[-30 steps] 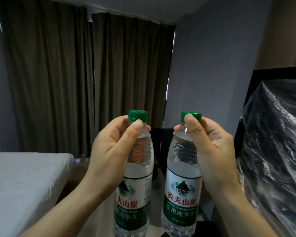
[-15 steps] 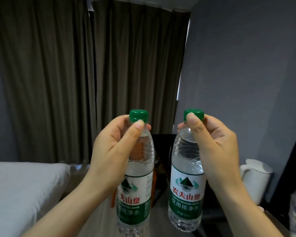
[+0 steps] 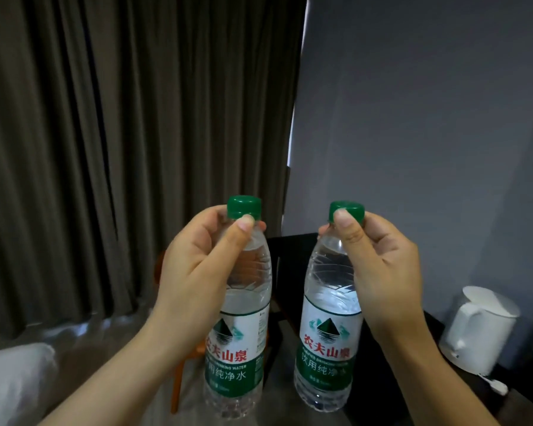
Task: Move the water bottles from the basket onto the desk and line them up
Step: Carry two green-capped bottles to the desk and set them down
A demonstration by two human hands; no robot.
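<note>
I hold two clear water bottles with green caps and white-and-green labels upright in the air, side by side. My left hand [image 3: 197, 272] grips the neck of the left bottle [image 3: 237, 342] just under its cap. My right hand [image 3: 379, 265] grips the neck of the right bottle [image 3: 326, 342], thumb on the cap. The bottles hang a hand's width apart and do not touch. A dark desk [image 3: 437, 392] lies low at the right, below and behind the right bottle. No basket is in view.
A white electric kettle [image 3: 477, 330] stands on the desk by the grey wall at the right. An orange chair [image 3: 179, 382] shows behind the left bottle. A white bed corner [image 3: 13, 382] is at lower left. Dark curtains [image 3: 120, 149] fill the back.
The view has swung to the right: the plastic-wrapped screen left the frame and the kettle and desk came into sight. Both hands keep their grip on the bottles.
</note>
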